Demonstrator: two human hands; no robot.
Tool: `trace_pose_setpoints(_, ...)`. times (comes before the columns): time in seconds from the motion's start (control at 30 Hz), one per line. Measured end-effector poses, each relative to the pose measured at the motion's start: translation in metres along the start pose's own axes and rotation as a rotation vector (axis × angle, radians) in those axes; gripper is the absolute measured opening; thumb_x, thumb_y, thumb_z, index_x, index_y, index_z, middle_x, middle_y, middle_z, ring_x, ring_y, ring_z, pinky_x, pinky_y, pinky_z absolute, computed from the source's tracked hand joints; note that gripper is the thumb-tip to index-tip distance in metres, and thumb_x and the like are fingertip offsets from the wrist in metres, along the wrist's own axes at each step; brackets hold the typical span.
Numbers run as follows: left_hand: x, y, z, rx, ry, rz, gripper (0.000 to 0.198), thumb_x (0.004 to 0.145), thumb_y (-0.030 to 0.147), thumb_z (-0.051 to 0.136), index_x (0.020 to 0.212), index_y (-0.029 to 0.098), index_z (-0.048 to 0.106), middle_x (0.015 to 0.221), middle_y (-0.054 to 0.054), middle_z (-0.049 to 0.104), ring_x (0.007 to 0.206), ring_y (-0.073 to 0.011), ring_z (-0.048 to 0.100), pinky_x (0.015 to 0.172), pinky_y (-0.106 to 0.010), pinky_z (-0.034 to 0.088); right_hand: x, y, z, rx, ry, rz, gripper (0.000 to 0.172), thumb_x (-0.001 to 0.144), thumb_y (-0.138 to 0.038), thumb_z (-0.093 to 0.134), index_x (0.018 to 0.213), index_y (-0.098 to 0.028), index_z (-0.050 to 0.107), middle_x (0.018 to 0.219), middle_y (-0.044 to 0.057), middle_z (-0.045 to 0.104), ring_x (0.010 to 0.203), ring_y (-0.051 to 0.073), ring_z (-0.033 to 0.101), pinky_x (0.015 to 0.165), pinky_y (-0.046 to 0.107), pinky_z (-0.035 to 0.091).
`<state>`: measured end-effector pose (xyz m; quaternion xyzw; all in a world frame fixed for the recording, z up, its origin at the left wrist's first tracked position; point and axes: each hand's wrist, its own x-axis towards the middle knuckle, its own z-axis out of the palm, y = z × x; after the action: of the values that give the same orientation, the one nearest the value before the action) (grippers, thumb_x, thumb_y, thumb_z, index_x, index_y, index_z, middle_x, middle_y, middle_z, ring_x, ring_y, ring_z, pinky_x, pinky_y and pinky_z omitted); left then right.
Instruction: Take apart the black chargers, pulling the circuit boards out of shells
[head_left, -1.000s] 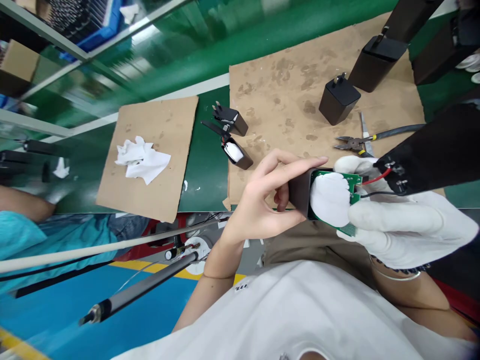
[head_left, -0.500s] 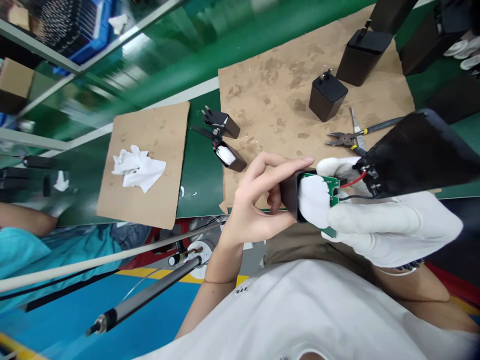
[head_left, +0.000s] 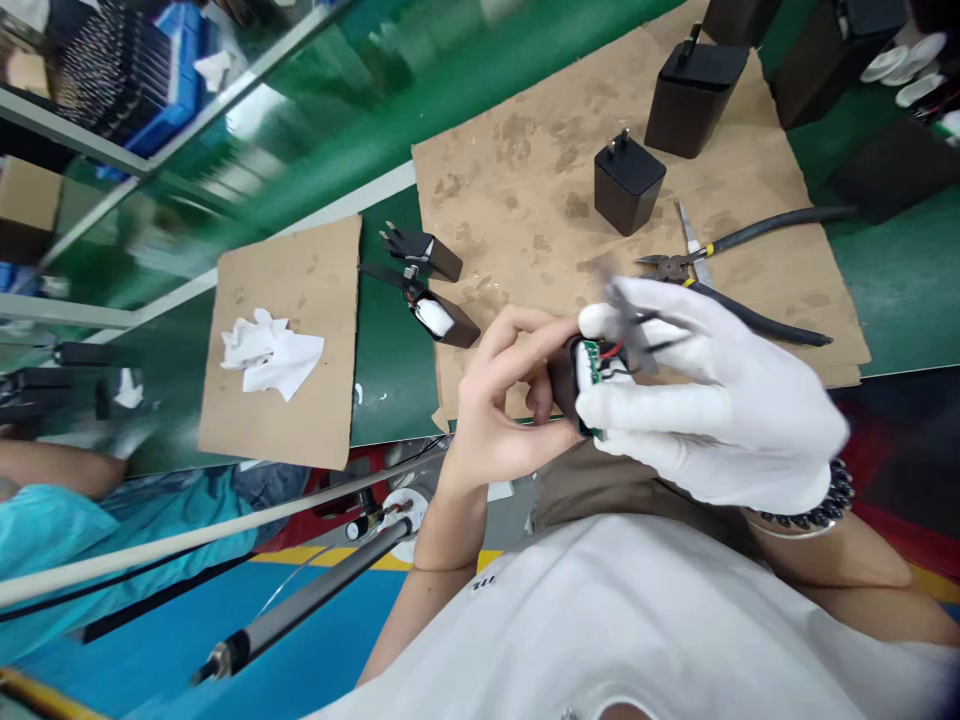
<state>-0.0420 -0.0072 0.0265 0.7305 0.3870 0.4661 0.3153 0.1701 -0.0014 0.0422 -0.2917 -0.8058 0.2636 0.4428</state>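
My left hand (head_left: 487, 405), bare, grips a black charger housing (head_left: 562, 382) from the side, thumb and fingers around its walls. Its open end faces my right hand (head_left: 720, 405), which wears a white glove. The gloved fingertips are closed about a green circuit board (head_left: 593, 360) at the mouth of the housing; most of the board is inside. A white covering on the board shows only in part. Red and black wires run from the board to a dark end cover (head_left: 626, 320), smeared by motion, by the gloved fingers.
Pliers (head_left: 673, 268) lie across a thin metal blade on a cardboard sheet (head_left: 517, 210). Black chargers (head_left: 630, 190) stand behind. Left of my hands is an opened charger (head_left: 442, 318). White cloth (head_left: 274, 352) lies on another cardboard. A co-worker's arm (head_left: 60, 470) is far left.
The circuit board has gone deeper into the housing. My right hand has moved left, close to my left hand. The end cover has swung left and no longer hides the pliers' handles.
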Motion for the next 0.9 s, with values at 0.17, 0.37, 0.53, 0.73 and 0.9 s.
trace_pose_setpoints(0.17, 0.005, -0.020, 0.010, -0.145, 0.034, -0.161, 0.069, 0.066, 0.040, 0.096, 0.128, 0.025, 0.069, 0.120, -0.006, 0.064, 0.091, -0.0176, 0.069, 0.064, -0.021, 0.057, -0.007, 0.014, -0.006, 0.103, -0.086, 0.093, 0.054, 0.088, -0.057, 0.073, 0.134, -0.028, 0.069, 0.159, 0.008, 0.051, 0.148, 0.035, 0.048, 0.116, 0.049, 0.052)
trace_pose_setpoints(0.37, 0.002, -0.024, 0.012, -0.224, -0.134, -0.274, 0.076, 0.066, 0.053, 0.094, 0.132, 0.025, 0.066, 0.126, -0.008, 0.062, 0.072, -0.0106, 0.064, 0.054, -0.020, 0.053, 0.002, 0.004, -0.022, 0.220, 0.302, 0.429, 0.034, 0.092, -0.034, 0.074, 0.126, -0.032, 0.074, 0.126, 0.001, 0.076, 0.120, 0.027, 0.072, 0.104, 0.042, 0.061)
trace_pose_setpoints(0.53, 0.003, -0.005, 0.018, 0.347, 0.007, -0.016, 0.040, 0.091, 0.016, 0.066, 0.131, 0.021, 0.067, 0.121, -0.008, 0.064, 0.055, -0.0028, 0.052, 0.056, -0.020, 0.049, 0.022, -0.004, -0.036, 0.170, 0.129, 0.668, 0.039, 0.095, -0.055, 0.065, 0.113, -0.025, 0.080, 0.075, 0.002, 0.075, 0.060, 0.016, 0.069, 0.057, 0.029, 0.059)
trace_pose_setpoints(0.73, 0.008, -0.011, 0.024, 0.930, 0.198, 0.327, 0.049, 0.092, -0.003, 0.045, 0.128, 0.019, 0.070, 0.121, -0.013, 0.072, 0.082, -0.0132, 0.069, 0.068, -0.024, 0.047, 0.026, -0.005, -0.040, 0.081, 0.001, 0.711, 0.027, 0.094, -0.049, 0.067, 0.106, -0.029, 0.083, 0.083, 0.000, 0.078, 0.070, 0.019, 0.073, 0.075, 0.036, 0.064)
trace_pose_setpoints(0.9, 0.008, -0.019, 0.021, 0.943, 0.227, 0.328, 0.048, 0.090, -0.002, 0.047, 0.128, 0.018, 0.069, 0.119, -0.012, 0.070, 0.077, -0.0109, 0.067, 0.065, -0.023, 0.047, 0.014, 0.003, -0.022, 0.207, 0.038, 0.688, 0.028, 0.091, -0.032, 0.074, 0.117, -0.025, 0.078, 0.113, 0.003, 0.080, 0.092, 0.022, 0.078, 0.091, 0.039, 0.066)
